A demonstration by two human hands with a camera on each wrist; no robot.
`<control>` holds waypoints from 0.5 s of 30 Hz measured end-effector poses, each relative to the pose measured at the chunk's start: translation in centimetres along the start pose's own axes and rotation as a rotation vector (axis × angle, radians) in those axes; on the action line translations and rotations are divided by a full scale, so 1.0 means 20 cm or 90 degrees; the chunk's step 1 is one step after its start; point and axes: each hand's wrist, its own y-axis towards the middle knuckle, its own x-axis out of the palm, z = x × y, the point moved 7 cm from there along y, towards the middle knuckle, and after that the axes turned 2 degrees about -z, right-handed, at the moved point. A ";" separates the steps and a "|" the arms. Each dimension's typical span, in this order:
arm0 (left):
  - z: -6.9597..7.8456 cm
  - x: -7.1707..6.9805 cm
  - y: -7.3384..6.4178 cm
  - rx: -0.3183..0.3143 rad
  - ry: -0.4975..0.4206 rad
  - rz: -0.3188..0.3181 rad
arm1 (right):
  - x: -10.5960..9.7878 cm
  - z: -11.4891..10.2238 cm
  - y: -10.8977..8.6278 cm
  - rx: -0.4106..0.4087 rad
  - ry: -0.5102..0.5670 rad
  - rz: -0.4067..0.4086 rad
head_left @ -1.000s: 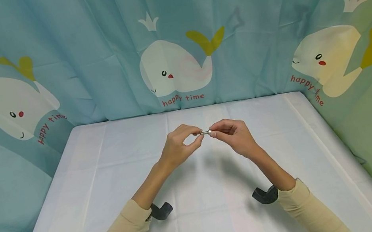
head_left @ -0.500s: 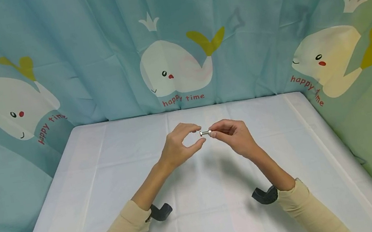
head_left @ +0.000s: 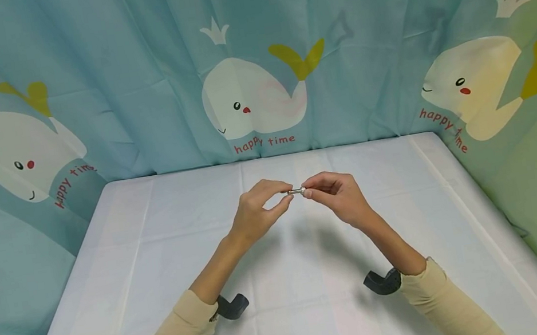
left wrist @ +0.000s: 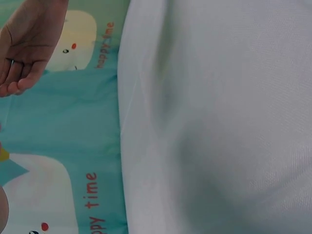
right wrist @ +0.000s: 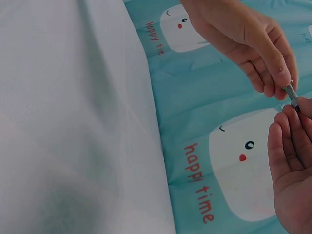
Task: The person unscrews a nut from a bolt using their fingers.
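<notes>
A small silver bolt (head_left: 296,191) is held level above the far part of the table, between both hands. My left hand (head_left: 254,210) pinches its head end between thumb and forefinger, which hide the head. My right hand (head_left: 337,195) pinches the other end, where a wider piece like a nut (head_left: 303,190) shows at the fingertips. In the right wrist view the threaded shank (right wrist: 290,91) spans the short gap between the left hand (right wrist: 253,39) and the right hand (right wrist: 295,161). The left wrist view shows the right hand (left wrist: 31,46), but the bolt is out of sight there.
A white cloth covers the table (head_left: 292,326). Blue-green curtains (head_left: 148,93) printed with whales hang around its back and sides. A dark curved mount sits at the left wrist (head_left: 233,306) and another dark mount (head_left: 383,282) at the right.
Half a second ago the left thumb and forefinger stood apart, baring the bolt's head; now they have closed on it again. The right hand has stayed in place.
</notes>
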 end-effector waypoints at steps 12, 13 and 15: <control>-0.02 -0.01 -0.02 -0.016 -0.006 0.006 | 0.00 0.00 -0.01 0.010 -0.006 -0.002; -0.02 -0.01 -0.02 -0.019 -0.005 0.004 | 0.00 0.01 -0.01 0.012 -0.006 -0.002; -0.03 0.00 -0.03 -0.023 -0.003 0.000 | 0.00 0.02 -0.01 0.017 -0.007 -0.001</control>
